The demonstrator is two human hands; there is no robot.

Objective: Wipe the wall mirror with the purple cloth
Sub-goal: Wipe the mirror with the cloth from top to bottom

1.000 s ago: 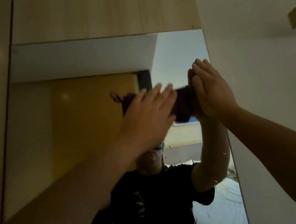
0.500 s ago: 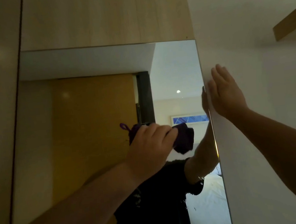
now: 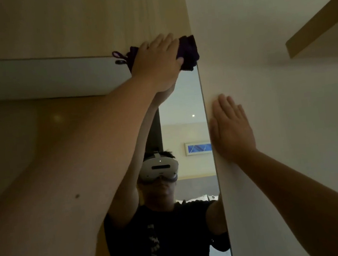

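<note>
The tall wall mirror fills the middle of the head view, set under a wooden panel. My left hand is raised to the mirror's top right corner and presses the bunched purple cloth against the glass there; a small loop of the cloth sticks out to the left of my hand. Most of the cloth is hidden under my palm. My right hand lies flat and open on the white wall just right of the mirror's edge, holding nothing.
The white wall meets the mirror's right edge at a corner. A wooden shelf juts out at the upper right. A wooden panel runs above the mirror. The glass reflects a person in a dark shirt and a room behind.
My left hand has carried the cloth up and right from mid-mirror to the top right corner. My right hand left the cloth a second ago and now rests lower on the wall.
</note>
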